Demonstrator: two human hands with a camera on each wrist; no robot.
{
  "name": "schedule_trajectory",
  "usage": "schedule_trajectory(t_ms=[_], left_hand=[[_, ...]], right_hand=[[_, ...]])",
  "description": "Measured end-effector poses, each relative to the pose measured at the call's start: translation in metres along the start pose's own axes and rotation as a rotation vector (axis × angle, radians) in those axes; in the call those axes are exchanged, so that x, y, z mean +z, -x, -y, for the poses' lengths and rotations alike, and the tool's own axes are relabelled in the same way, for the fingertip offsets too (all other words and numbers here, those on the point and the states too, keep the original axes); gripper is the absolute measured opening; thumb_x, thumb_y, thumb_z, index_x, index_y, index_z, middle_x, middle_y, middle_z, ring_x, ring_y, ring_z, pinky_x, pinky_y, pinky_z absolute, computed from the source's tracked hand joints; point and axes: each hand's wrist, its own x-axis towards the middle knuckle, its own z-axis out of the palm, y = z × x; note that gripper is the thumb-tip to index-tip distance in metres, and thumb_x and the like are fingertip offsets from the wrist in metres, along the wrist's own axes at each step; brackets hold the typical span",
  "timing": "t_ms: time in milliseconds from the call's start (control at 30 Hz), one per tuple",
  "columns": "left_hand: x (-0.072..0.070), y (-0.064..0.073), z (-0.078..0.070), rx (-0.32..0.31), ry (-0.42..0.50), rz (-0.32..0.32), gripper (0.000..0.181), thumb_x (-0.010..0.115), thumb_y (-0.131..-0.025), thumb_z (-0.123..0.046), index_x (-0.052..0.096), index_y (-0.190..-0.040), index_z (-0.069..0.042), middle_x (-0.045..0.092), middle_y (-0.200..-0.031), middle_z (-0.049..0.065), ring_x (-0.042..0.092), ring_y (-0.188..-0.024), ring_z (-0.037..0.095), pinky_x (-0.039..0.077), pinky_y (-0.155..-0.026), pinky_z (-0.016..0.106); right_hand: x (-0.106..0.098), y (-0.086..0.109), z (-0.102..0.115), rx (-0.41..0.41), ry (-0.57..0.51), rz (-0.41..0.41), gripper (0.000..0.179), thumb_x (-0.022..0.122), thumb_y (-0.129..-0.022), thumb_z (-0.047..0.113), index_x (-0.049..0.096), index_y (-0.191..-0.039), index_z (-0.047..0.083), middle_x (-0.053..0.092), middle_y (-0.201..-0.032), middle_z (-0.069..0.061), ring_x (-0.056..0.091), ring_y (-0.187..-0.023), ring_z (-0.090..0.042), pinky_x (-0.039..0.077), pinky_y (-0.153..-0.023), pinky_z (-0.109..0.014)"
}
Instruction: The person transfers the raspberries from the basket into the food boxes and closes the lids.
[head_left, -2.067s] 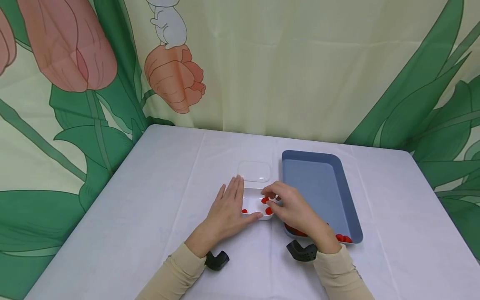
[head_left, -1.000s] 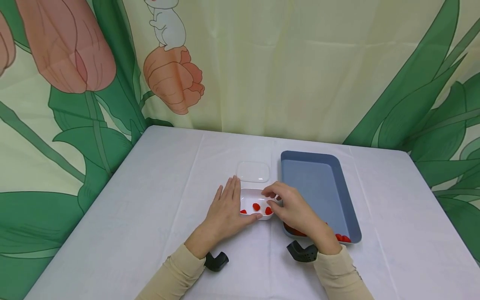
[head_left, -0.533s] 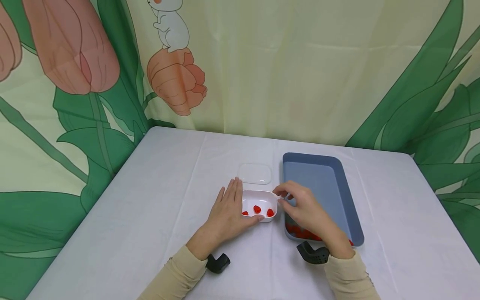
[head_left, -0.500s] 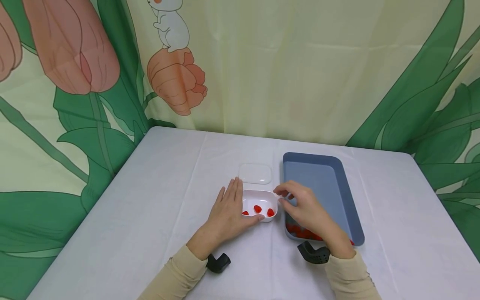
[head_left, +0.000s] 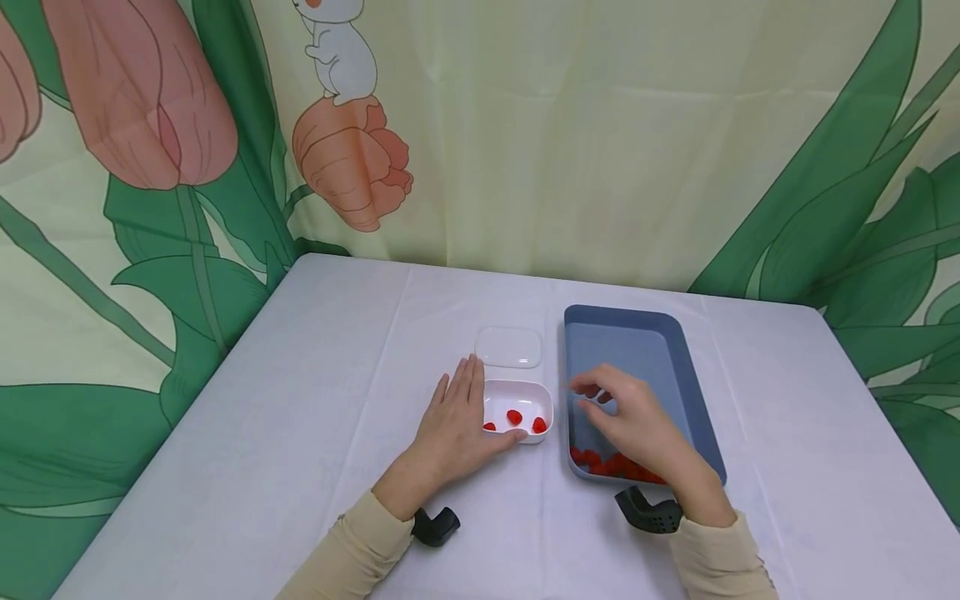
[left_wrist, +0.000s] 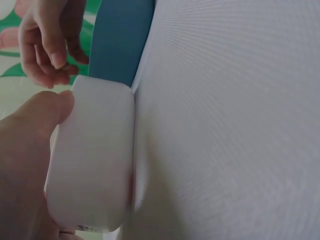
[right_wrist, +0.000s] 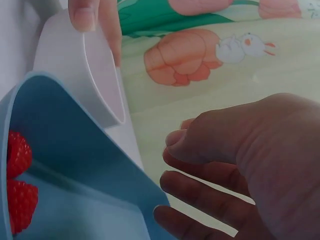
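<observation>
White rectangular container [head_left: 525,398], rounded corners, sits upright on tbl, just L of the tray & apart from it. 3 raspberries [head_left: 513,417] visible inside: 1 approx. mid-floor, 1 nr the near R corner, 1 at near L, partly hidden. L wrist view: small dark marks on its L end, illegible.

L hand [head_left: 453,417]: fingers straight & tog., along container's L end; thumb spread wide, on rim of near wall. R hand [head_left: 633,417]: over tray, fingers loosely bent, narrow gap btwn thumb & index, nothing held.

Clear lid [head_left: 508,347] lies flat just behind container, L fingertips nr its near L corner. Blue-grey tray [head_left: 615,337] is R of both, w/ a bunch of loose raspberries [head_left: 618,465] along its near end; exact no. can't be told, R forearm covers some. R wrist view shows 2 by the tray wall.

Black mount [head_left: 437,527] at L wrist, another black mount [head_left: 648,512] at R; tan sleeves [head_left: 345,550] on both arms. White tablecloth [head_left: 360,400] under all; cream curtain [head_left: 562,150] behind, printed w/ pink tulips, green leaves & a white rabbit.
</observation>
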Motion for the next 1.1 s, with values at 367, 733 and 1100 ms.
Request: schedule_trajectory(t_ms=[367,733,1100], left_hand=[[0.001,0.001,0.000,0.000,0.005,0.003,0.111,0.059,-0.083,-0.069,0.013,-0.158,0.000,0.017,-0.166,0.015,0.015,-0.154,0.030,0.016,-0.125,0.051],[0.002,0.000,0.000,0.005,-0.007,-0.001,0.110,0.056,-0.084,-0.070,0.012,-0.158,0.000,0.015,-0.166,0.014,0.015,-0.155,0.029,0.015,-0.125,0.050],[0.000,0.000,0.000,-0.004,0.008,0.001,0.112,0.056,-0.084,-0.071,0.012,-0.157,0.001,0.016,-0.166,0.015,0.015,-0.155,0.028,0.015,-0.125,0.049]], right_hand=[[-0.011,0.010,-0.007,-0.001,0.016,-0.011,0.027,0.071,-0.082,-0.010,0.069,-0.105,0.004,0.070,-0.100,-0.006,0.064,-0.087,-0.017,0.059,-0.075,-0.035],[-0.021,0.018,-0.015,0.019,0.061,-0.031,0.028,0.071,-0.082,-0.009,0.069,-0.104,0.007,0.071,-0.099,-0.005,0.064,-0.086,-0.015,0.058,-0.074,-0.034],[-0.031,0.031,-0.024,0.039,0.084,-0.053,0.029,0.072,-0.080,-0.011,0.069,-0.104,0.006,0.071,-0.099,-0.005,0.063,-0.085,-0.013,0.058,-0.072,-0.031]])
